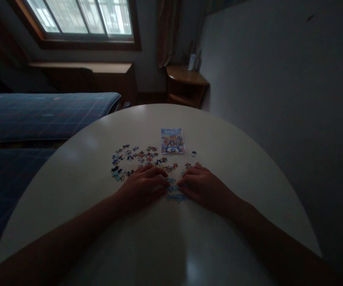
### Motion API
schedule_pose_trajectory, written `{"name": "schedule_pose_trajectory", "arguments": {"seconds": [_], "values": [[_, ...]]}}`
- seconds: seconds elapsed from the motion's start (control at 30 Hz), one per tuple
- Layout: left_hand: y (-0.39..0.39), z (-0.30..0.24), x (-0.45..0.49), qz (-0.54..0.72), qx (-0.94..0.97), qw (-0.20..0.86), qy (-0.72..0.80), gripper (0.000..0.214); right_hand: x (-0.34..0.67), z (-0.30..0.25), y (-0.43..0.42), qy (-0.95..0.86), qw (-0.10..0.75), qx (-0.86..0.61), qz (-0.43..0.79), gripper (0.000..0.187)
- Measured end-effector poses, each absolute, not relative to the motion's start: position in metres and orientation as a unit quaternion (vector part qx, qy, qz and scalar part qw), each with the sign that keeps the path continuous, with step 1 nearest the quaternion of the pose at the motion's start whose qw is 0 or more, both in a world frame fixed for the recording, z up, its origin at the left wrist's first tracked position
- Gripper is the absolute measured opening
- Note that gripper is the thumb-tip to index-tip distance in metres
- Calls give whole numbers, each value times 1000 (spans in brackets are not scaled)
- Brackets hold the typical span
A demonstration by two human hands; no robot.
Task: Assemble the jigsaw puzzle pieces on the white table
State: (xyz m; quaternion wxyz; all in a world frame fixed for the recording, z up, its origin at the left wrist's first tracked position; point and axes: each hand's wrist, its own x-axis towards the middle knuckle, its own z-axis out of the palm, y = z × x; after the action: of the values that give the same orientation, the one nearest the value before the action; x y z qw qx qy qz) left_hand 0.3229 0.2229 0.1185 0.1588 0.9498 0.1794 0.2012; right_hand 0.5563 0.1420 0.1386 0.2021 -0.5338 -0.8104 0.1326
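Observation:
Blue jigsaw pieces [176, 197], partly joined, lie on the table between my two hands. My left hand [147, 183] rests at their left edge, its fingers bent and closed against a piece there. From the right, my right hand [200, 186] curls in, thumb and fingertips pinched on a piece at the other side. The fingers cover part of the joined pieces. Many loose jigsaw pieces [141, 155] are spread beyond my left hand. A few loose pieces [188, 165] lie just past my right fingers, with a single piece [194, 153] farther out.
Behind the pieces lies a colourful picture sheet or packet [173, 141] with a blue cartoon figure. All this is on a round white table [233, 159]. A bed with plaid bedding [40, 115] is at the left, a corner shelf [186, 75] behind, and a wall [278, 87] at the right.

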Motion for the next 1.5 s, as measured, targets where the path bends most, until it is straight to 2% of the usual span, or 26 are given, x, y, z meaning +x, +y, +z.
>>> {"name": "schedule_pose_trajectory", "arguments": {"seconds": [0.37,0.6,0.83,1.0,1.5], "values": [[223,116,328,213,937,200,193,8,555,139,143,-814,207,-526,135,7],[221,118,328,250,940,139,184,8,546,140,141,-793,259,-535,132,8],[221,114,330,260,937,137,187,8,534,134,140,-771,292,-536,180,17],[224,113,328,247,939,129,203,7,535,136,144,-738,319,-561,199,10],[217,122,327,231,936,48,262,8,537,133,149,-736,306,-571,197,9]]}}
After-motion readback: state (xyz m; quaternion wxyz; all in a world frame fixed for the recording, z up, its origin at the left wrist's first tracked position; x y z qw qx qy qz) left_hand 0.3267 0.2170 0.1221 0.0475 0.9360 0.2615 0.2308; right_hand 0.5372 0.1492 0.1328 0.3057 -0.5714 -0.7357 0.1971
